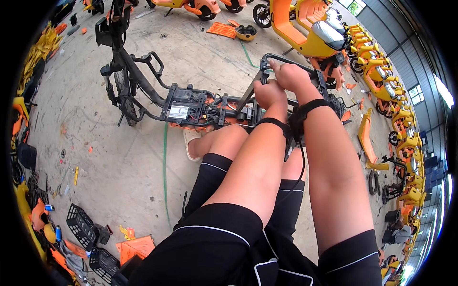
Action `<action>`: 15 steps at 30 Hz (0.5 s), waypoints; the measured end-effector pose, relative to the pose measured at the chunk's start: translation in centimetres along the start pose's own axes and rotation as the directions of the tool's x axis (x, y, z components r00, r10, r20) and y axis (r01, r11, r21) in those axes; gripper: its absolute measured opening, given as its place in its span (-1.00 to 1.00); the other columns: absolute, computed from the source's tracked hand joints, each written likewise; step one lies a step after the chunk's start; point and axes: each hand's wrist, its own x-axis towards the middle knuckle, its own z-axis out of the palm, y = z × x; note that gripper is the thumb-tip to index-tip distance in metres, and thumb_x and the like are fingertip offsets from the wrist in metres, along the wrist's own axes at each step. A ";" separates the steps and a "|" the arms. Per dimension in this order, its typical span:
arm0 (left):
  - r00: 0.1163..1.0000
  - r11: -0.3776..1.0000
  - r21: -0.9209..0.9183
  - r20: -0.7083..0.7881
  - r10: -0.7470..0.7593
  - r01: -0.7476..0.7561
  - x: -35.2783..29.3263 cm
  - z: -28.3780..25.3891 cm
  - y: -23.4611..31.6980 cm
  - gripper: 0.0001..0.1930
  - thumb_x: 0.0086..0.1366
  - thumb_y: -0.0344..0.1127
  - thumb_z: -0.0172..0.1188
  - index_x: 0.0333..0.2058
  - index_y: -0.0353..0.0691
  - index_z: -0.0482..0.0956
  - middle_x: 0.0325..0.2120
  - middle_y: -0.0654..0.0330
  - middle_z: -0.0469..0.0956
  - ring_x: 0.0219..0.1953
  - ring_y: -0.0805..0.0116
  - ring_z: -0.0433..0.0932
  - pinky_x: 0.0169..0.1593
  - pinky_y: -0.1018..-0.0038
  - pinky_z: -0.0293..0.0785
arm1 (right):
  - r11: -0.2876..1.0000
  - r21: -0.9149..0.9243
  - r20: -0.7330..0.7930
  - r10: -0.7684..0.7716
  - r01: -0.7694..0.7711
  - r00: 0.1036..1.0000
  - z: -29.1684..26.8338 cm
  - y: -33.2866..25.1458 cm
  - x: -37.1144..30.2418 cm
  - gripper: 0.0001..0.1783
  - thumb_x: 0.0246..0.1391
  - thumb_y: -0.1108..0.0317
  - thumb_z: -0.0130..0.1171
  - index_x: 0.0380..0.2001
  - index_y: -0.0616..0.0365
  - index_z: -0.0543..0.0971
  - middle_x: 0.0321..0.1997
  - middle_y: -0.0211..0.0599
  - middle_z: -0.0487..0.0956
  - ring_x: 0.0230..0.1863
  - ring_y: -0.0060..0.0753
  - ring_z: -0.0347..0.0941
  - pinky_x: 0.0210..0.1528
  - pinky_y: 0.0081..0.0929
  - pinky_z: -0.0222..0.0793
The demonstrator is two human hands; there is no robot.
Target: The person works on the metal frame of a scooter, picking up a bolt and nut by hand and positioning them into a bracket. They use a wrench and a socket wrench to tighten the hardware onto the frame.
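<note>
A stripped scooter frame (143,90) of black tubing stands crosswise in front of me, its wheel and steering column at the left. My left hand (270,97) is closed at the upright corner of the raised rear frame, with a small dark part rising past its fingers. Just right of it and slightly farther off, my right hand (292,76) is also closed, against the rear frame's top rail (291,59). What lies inside either fist is hidden. A floorboard section with a battery-like box (178,112) and loose wires sits mid-frame, left of my hands.
Yellow-orange scooters (305,35) stand beyond, with a long row (386,81) along the right. Black plastic crates (82,226) and orange panels (136,249) lie at the lower left. A loose yellow panel (367,138) and a tire (373,182) rest at the right. A green line (165,176) crosses the floor.
</note>
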 end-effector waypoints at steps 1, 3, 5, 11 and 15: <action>1.000 1.000 -0.005 0.004 0.003 -0.003 0.2 0.0 -0.1 -0.74 0.13 -0.28 0.14 -0.28 -0.37 0.45 -0.29 -0.22 0.61 -0.22 -0.30 0.58 -0.12 -0.01 0.45 | 1.000 0.009 0.004 0.002 -0.002 1.000 -0.1 -0.2 -0.2 -0.16 0.36 -0.29 -0.40 -0.13 0.23 0.66 -0.02 0.06 0.63 0.10 0.02 0.52 0.16 -0.14 0.39; 1.000 1.000 -0.013 0.013 0.008 -0.007 0.5 -0.2 -0.3 -0.73 0.13 -0.28 0.14 -0.28 -0.37 0.45 -0.29 -0.22 0.61 -0.21 -0.32 0.57 -0.12 -0.01 0.45 | 1.000 0.027 0.013 0.008 -0.009 1.000 -0.2 -0.7 -0.5 -0.16 0.34 -0.32 -0.37 -0.13 0.22 0.66 -0.02 0.06 0.63 0.11 0.02 0.51 0.17 -0.14 0.38; 0.999 1.000 -0.005 0.031 0.013 -0.013 0.3 -0.5 -0.1 -0.72 0.13 -0.27 0.15 -0.27 -0.37 0.45 -0.29 -0.23 0.61 -0.20 -0.33 0.57 -0.12 -0.01 0.45 | 1.000 0.012 0.040 0.027 -0.028 0.999 -0.6 -1.1 -0.8 -0.16 0.31 -0.35 -0.32 -0.13 0.22 0.66 -0.01 0.06 0.63 0.11 0.02 0.51 0.16 -0.14 0.38; 0.990 0.997 0.015 0.119 0.072 -0.074 1.0 0.9 -1.6 -0.56 0.11 -0.10 0.33 -0.19 -0.32 0.47 -0.28 -0.14 0.64 -0.19 -0.22 0.62 -0.13 0.02 0.48 | 0.961 -0.247 -0.024 -0.137 0.127 0.990 1.2 0.8 -0.7 -0.53 0.29 -0.13 -0.02 0.10 -0.20 0.59 -0.06 -0.12 0.64 0.07 -0.07 0.57 0.04 -0.09 0.49; 0.907 0.968 -0.032 0.343 0.244 -0.249 1.5 -1.7 -1.3 -0.56 0.15 -0.10 0.34 -0.17 -0.33 0.48 -0.27 -0.07 0.65 -0.22 0.00 0.65 -0.15 0.15 0.51 | 0.979 -0.145 -0.221 -0.171 0.141 0.960 -0.2 -1.5 -6.0 -0.60 -0.10 0.12 0.27 -0.09 -0.26 0.67 -0.26 -0.25 0.66 -0.15 -0.18 0.64 -0.16 -0.19 0.57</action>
